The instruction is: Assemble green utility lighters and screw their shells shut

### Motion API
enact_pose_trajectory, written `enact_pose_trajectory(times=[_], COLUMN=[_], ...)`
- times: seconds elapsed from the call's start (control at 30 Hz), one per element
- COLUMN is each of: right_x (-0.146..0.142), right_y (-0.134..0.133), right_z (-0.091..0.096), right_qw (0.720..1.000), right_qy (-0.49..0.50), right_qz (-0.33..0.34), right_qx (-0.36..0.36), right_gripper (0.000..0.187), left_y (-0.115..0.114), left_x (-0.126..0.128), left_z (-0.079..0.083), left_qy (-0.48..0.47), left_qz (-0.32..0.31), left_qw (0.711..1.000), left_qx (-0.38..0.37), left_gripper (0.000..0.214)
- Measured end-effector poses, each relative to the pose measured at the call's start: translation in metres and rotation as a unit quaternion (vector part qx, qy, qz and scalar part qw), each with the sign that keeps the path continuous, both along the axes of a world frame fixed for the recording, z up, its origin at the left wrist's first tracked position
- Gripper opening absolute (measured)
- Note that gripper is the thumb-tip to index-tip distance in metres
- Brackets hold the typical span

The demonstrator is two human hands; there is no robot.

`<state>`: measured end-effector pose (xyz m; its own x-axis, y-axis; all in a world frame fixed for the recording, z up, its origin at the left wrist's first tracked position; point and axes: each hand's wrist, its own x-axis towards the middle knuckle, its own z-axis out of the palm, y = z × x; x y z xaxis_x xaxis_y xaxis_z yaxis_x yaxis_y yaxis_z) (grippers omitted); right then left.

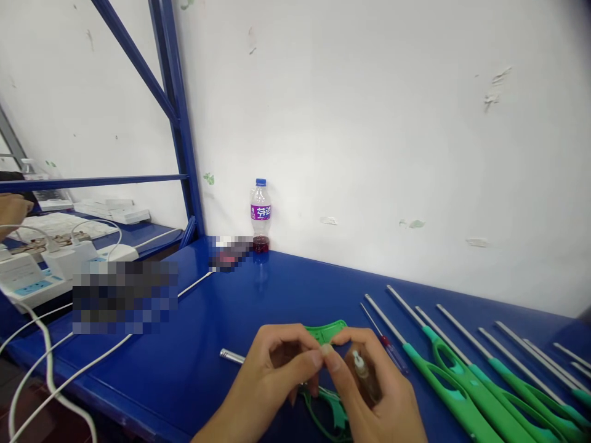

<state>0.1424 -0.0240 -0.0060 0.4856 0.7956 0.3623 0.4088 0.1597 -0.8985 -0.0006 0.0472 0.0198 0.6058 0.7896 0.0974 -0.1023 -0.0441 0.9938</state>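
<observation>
My left hand and my right hand meet at the near edge of the blue table, thumbs pinched together over a green plastic lighter shell. A small clear capsule with a white tip rests in my right palm. A metal tube pokes out to the left from behind my left hand. More green plastic lies under my wrists. What the fingertips pinch is too small to name.
A row of several green long-nosed lighters lies at the right, beside a small red screwdriver. A bottle with red liquid stands by the wall. White power strips and cables lie at the left. Another person's hand shows at the far left.
</observation>
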Motion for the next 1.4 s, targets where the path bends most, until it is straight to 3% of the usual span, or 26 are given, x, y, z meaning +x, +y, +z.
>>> enact_pose_trajectory(times=[0.4,0.63,1.0,1.4], right_x=[0.01,0.016,0.014,0.022], right_y=[0.008,0.009,0.008,0.013], right_z=[-0.016,-0.021,-0.018,-0.023], right_qw=[0.971,0.925,0.922,0.845], right_qy=[-0.23,-0.368,-0.377,-0.515], right_qz=[0.01,0.006,-0.005,-0.01], right_qx=[0.058,0.095,0.093,0.144], right_gripper=[0.031,0.028,0.03,0.035], left_y=[0.01,0.006,0.003,-0.003], left_x=[-0.003,0.001,-0.001,-0.001], left_z=[-0.001,-0.003,0.002,-0.002], left_qy=[0.025,0.05,0.05,-0.014], left_qz=[-0.011,-0.032,-0.045,-0.099], left_qw=[1.0,0.998,0.998,0.992], left_qx=[0.015,0.017,0.02,-0.082], left_gripper=[0.042,0.044,0.048,0.038])
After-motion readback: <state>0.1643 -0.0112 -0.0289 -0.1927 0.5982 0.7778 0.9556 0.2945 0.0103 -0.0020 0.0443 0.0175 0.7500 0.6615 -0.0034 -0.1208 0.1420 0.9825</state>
